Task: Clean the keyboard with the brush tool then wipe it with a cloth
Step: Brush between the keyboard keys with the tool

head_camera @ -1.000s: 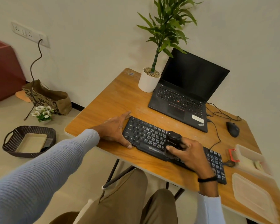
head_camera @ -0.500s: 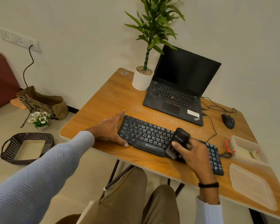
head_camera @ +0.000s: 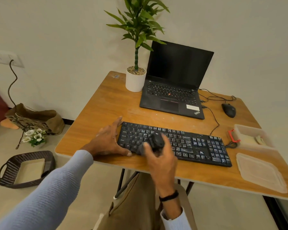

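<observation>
A black keyboard [head_camera: 198, 145] lies along the front of the wooden table [head_camera: 106, 103]. My left hand [head_camera: 107, 141] rests flat at the keyboard's left end, thumb along its front edge and fingers at its far corner. My right hand [head_camera: 160, 159] grips the black brush tool [head_camera: 155, 141] and holds it over the left half of the keys; it is blurred by motion. No cloth can be made out clearly; something pale lies in the open plastic box [head_camera: 249, 136] at the right.
Behind the keyboard stand an open black laptop [head_camera: 173, 97] and a white potted plant [head_camera: 135, 80]. A black mouse [head_camera: 229, 110] with cables lies far right. A plastic lid [head_camera: 261, 173] sits at the front right corner. On the floor left are a woven basket [head_camera: 27, 168] and a bag [head_camera: 35, 120].
My right hand has carried the brush tool leftward along the keyboard, from its middle to its left half. My left hand has stayed at the left end.
</observation>
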